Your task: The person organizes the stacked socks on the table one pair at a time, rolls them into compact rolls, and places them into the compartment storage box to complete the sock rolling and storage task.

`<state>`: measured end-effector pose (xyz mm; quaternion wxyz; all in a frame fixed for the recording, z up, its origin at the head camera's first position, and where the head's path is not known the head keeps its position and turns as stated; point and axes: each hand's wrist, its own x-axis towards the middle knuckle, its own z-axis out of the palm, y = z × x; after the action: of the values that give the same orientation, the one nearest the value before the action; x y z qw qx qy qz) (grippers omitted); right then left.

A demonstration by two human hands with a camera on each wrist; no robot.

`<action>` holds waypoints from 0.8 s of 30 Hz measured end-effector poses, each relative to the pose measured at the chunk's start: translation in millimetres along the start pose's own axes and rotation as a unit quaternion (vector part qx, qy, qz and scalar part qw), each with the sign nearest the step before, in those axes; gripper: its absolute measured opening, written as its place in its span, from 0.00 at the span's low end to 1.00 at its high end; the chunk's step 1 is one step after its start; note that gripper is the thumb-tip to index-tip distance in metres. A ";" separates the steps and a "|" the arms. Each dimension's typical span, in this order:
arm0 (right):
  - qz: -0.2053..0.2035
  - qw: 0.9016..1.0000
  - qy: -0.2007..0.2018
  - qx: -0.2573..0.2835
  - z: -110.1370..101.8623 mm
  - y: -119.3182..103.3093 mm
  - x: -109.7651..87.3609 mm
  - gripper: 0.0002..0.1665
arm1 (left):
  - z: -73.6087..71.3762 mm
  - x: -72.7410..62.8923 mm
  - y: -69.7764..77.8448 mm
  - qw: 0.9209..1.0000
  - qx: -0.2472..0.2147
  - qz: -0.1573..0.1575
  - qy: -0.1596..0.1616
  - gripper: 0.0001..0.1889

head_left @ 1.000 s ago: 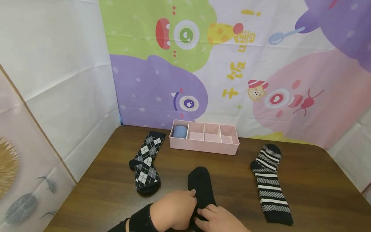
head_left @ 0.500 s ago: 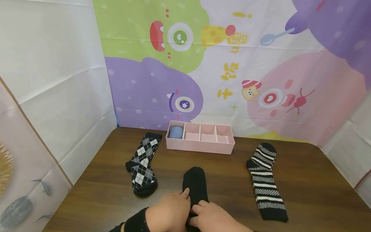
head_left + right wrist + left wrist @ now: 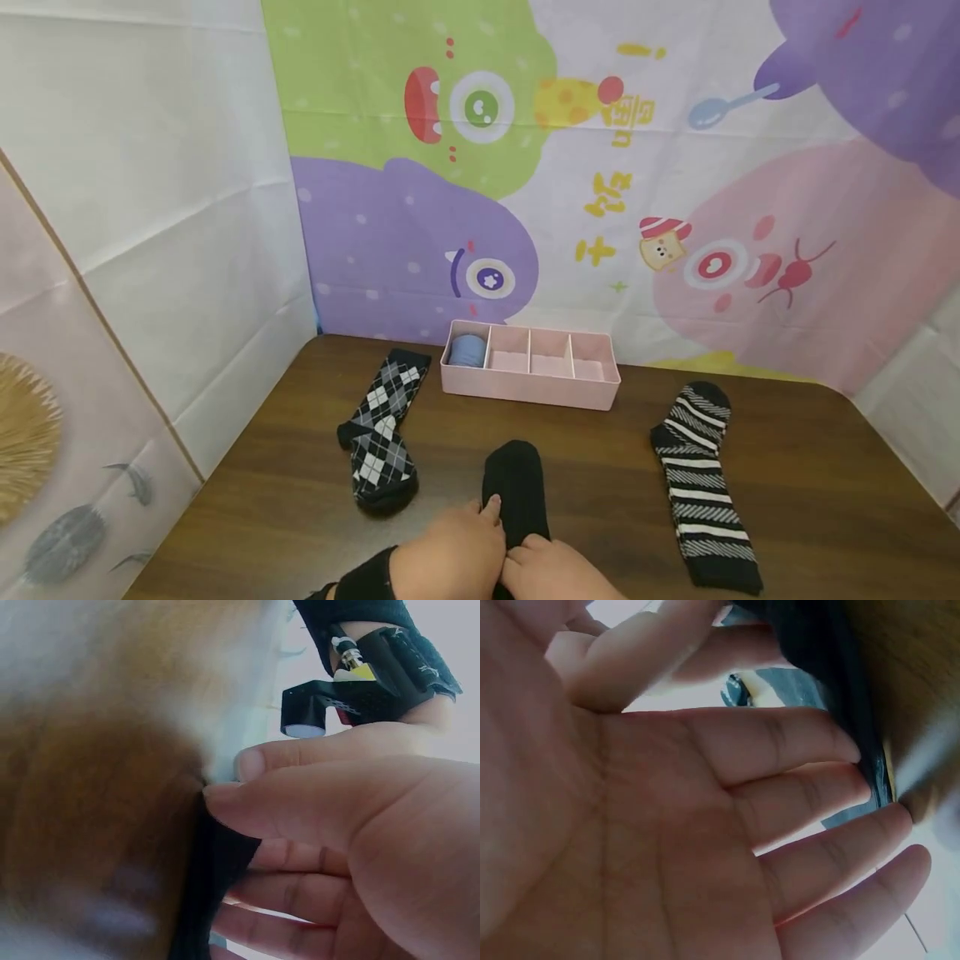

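Note:
A plain black sock [image 3: 515, 483] lies flat on the table at the front centre, its rounded end pointing away from me. My left hand [image 3: 453, 550] rests along its left edge; in the left wrist view the fingers [image 3: 802, 787] are fairly straight, with tips touching the dark cloth. On the other side, my right hand [image 3: 558, 571] pinches the sock's near part. The right wrist view has the thumb [image 3: 247, 802] at the edge of the black cloth [image 3: 217, 847] and the other fingers behind it. The sock's near end is hidden by both hands.
An argyle sock [image 3: 382, 433] lies to the left, and a striped sock [image 3: 701, 483] to the right. Behind them stands a pink divided box [image 3: 525, 387], with a blue rolled bundle [image 3: 468, 351] in its leftmost compartment. A cartoon-printed cloth [image 3: 420, 233] hangs behind the table.
The left index finger now lies straighter on the black sock's edge, and the right hand has drawn in closer to the left. The view has shifted slightly; the other socks have stayed put.

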<state>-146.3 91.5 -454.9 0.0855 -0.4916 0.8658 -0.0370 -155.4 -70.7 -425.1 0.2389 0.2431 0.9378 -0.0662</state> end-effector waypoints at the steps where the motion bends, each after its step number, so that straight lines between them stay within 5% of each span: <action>1: 0.002 1.000 -0.004 0.011 -0.2 -1.0 0.1 0.18 | 0.2 -0.7 -0.4 1.000 -0.001 0.004 -0.002 0.35; 6: 0.017 0.999 -0.025 0.022 -7.9 -7.1 -0.6 0.17 | 1.4 -2.1 0.8 1.000 -0.004 0.005 -0.004 0.35; 14: 0.051 0.998 0.005 0.032 -8.6 -5.2 -1.1 0.12 | -2.9 -0.2 1.1 1.000 -0.019 0.008 -0.002 0.41; 20: -0.005 0.999 0.030 0.022 25.1 21.0 1.4 0.11 | -3.7 -1.9 0.5 1.000 -0.028 0.011 -0.009 0.40; 24: -0.009 0.998 0.021 0.053 14.9 21.2 -0.1 0.09 | -3.1 -5.0 -3.4 0.999 -0.033 0.024 0.004 0.41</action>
<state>-161.4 102.8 -472.6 0.0929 -0.4929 0.8599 -0.0944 -154.6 -75.0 -420.0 0.2446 0.2580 0.9343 -0.0280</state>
